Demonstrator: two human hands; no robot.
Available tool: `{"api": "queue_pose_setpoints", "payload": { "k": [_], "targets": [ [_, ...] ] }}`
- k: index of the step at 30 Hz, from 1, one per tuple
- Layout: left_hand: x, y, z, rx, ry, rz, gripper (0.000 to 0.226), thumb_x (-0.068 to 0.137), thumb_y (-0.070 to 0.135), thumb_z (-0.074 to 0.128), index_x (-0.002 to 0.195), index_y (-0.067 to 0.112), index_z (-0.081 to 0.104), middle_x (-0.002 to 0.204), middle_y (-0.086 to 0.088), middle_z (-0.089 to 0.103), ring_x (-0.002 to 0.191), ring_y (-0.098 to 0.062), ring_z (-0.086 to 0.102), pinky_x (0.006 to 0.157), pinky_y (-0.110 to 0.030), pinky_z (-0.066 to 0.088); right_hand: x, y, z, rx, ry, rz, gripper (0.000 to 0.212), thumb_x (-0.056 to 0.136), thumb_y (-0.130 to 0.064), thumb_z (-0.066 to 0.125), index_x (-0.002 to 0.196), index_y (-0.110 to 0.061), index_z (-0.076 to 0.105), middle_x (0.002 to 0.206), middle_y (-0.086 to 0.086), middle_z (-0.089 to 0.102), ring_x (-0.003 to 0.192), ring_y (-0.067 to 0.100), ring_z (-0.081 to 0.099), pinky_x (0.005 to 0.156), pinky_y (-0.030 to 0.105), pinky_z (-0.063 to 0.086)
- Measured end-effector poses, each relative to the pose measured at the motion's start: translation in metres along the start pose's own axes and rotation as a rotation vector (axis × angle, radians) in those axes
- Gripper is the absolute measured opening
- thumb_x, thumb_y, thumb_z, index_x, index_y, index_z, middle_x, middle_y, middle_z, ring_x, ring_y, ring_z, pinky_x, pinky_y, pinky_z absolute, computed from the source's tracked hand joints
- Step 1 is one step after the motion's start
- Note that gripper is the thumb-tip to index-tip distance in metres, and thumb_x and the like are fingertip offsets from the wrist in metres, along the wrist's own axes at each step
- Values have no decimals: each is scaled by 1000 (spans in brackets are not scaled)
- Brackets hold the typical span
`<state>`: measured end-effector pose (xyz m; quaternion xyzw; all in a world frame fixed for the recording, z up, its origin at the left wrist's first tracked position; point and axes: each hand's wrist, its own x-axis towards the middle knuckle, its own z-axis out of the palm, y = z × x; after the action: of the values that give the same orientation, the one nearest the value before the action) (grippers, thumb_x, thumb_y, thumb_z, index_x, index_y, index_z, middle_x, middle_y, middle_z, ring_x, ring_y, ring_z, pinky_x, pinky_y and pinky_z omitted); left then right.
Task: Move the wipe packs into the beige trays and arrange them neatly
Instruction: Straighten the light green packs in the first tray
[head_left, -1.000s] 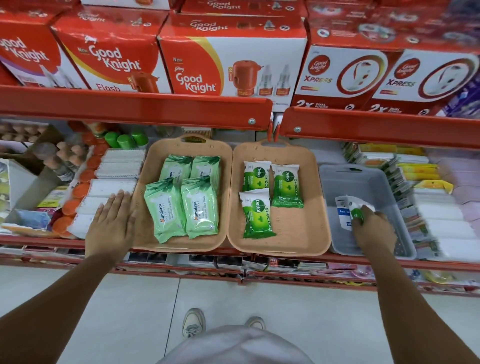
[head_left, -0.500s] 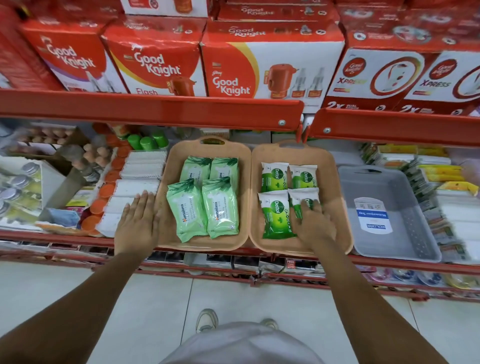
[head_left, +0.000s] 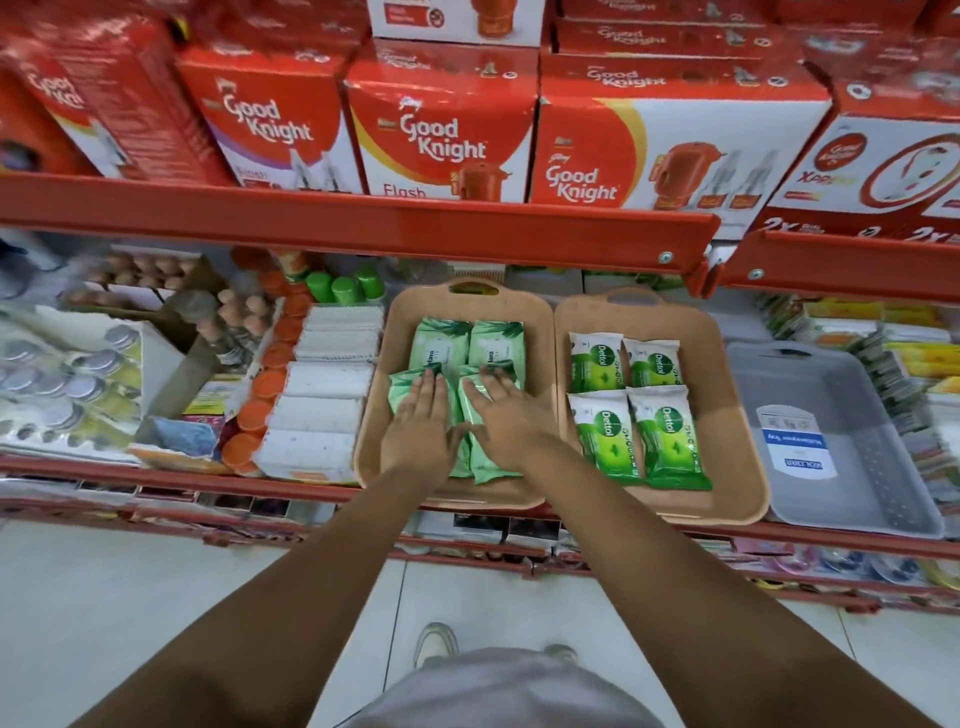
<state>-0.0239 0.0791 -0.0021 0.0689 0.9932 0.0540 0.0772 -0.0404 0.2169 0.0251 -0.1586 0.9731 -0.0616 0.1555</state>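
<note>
1. In the left beige tray (head_left: 540, 332), both hands lie flat with fingers spread: left hand (head_left: 422, 431) and right hand (head_left: 506, 421) press the front pale-green wipe packs (head_left: 467, 457).
2. At three o'clock, the right beige tray (head_left: 737, 415) holds four Dettol packs (head_left: 639, 410); the right hand has moved over from there.
3. Further at three o'clock, the grey tray (head_left: 852, 431) is emptied; only tidying seems left.

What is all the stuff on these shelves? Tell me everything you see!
Good Knight boxes: several, red and white, top shelf.
Beige trays: two, side by side, lower shelf.
Light green wipe packs: four, left beige tray.
Dettol wipe packs: four, green and white, right beige tray.
Grey tray: one, right of the beige trays, holding no packs, only a label.
White packs: a stack, left of the trays.
Orange caps: a row, beside the white packs.
Green caps: three, behind them.
Left hand, right hand: flat on the front light green packs.
</note>
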Motion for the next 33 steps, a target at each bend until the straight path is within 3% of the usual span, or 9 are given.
{"api": "queue_pose_setpoints", "payload": {
  "k": [6,9,15,20,23,26,30,33],
  "targets": [
    [0,-19,5,8,-105,209,67,99,45,19,148,11,-11,158,-6,-13,145,-17,-12,117,-31,-4,-11,-3,27,62,-24,87,62,100,-34,31,152,-24,-3,161,3,-11,149,21,-5,118,36,10],
    [-4,-20,8,-4,-107,220,63,100,40,18,148,11,-9,158,-5,-12,145,-17,-12,117,-32,-5,-18,-4,28,98,-6,88,61,101,-33,29,151,-24,-3,161,4,-12,149,21,-6,119,35,9],
    [-6,5,2,-169,6,129,57,101,31,20,149,10,-1,160,-6,-1,146,-17,-6,119,-34,-2,-36,14,5,215,213,114,55,99,-32,33,151,-24,16,161,0,11,148,18,12,111,44,34],
    [1,28,4,-157,46,30,58,100,29,22,149,11,-2,160,-7,-6,146,-20,-9,119,-39,-3,-50,27,3,222,198,93,56,98,-33,39,149,-23,20,159,4,19,142,24,29,103,43,44],
    [-1,23,7,-161,42,-41,59,98,27,26,150,14,1,160,-7,-4,146,-22,-7,119,-42,-1,-42,12,13,194,94,86,62,97,-38,40,151,-24,13,161,4,9,148,24,11,112,45,29],
    [-9,16,9,-161,9,-84,59,98,37,27,150,19,3,159,-8,-6,146,-27,-8,118,-44,2,-32,-2,24,200,44,156,69,95,-41,41,151,-21,7,162,10,-2,147,37,-3,117,45,18],
    [-9,8,7,-262,-21,-131,60,98,40,33,150,26,8,159,-6,-9,145,-27,-10,118,-45,7,-24,-17,29,289,-2,239,71,95,-40,41,152,-23,1,160,9,-15,145,44,-6,115,49,25],
    [-8,7,3,-336,18,-188,58,96,33,41,149,31,17,160,-6,-7,144,-31,-12,114,-48,20,-22,-19,30,298,-10,257,74,94,-43,42,152,-23,-1,160,9,-18,145,44,-6,114,48,26]
  ]
}}
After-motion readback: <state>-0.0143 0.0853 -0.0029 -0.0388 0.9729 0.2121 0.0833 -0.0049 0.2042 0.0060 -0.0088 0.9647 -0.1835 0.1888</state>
